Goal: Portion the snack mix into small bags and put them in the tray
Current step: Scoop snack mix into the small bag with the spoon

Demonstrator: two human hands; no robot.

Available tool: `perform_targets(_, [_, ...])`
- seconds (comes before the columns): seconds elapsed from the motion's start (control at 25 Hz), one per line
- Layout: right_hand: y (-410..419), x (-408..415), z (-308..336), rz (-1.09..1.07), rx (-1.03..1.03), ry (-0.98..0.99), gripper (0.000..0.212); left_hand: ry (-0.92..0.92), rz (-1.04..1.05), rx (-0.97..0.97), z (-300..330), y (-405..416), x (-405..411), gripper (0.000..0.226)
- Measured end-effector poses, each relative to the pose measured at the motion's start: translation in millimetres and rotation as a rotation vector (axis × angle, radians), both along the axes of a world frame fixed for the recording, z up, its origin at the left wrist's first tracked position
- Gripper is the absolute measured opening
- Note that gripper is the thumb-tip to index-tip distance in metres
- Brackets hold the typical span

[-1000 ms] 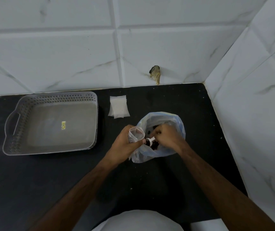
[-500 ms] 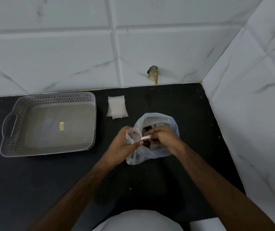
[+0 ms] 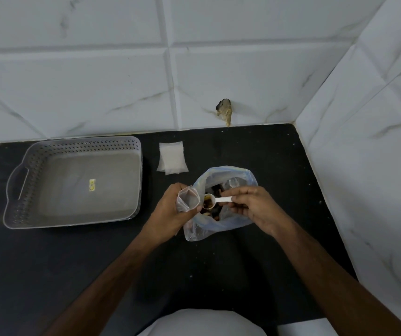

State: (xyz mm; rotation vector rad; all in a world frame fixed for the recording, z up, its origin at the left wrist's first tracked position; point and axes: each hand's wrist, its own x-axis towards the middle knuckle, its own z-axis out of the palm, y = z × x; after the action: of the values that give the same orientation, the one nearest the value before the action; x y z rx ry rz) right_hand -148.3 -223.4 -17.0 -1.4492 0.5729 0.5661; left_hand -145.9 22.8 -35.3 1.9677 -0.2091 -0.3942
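White marble-look tiles meet in a corner behind a black countertop (image 3: 255, 263), seen from above through the head camera I am watching.

My view shows the left hand (image 3: 170, 212) closed around a small clear bag (image 3: 187, 198), holding its mouth open and facing up. The right hand (image 3: 250, 204) pinches the handle of a white scoop (image 3: 215, 200) between thumb and fingers. The scoop's bowl is loaded with brown snack mix and sits just beside the small bag's rim, over the large plastic bag (image 3: 228, 221) that holds the rest of the mix.

At far left stands a grey perforated tray (image 3: 73, 146), with only a small yellow sticker inside and no filled bags. A short stack of spare flat bags (image 3: 172, 158) lies between the tray and the large bag.

I judge the first portion is being transferred. To do it well, I would keep the scoop level until its lip is past the small bag's rim, hold that mouth wide, then tip slowly. Staying above the large bag means any spill falls back into the supply.
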Motion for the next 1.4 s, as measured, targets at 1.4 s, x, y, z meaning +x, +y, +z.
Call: perform_targets(1.4, [33, -26, 89, 0.056, -0.086, -0.571, 0.029, -0.050, 0.169, -0.228, 9, -9, 1, 0.042])
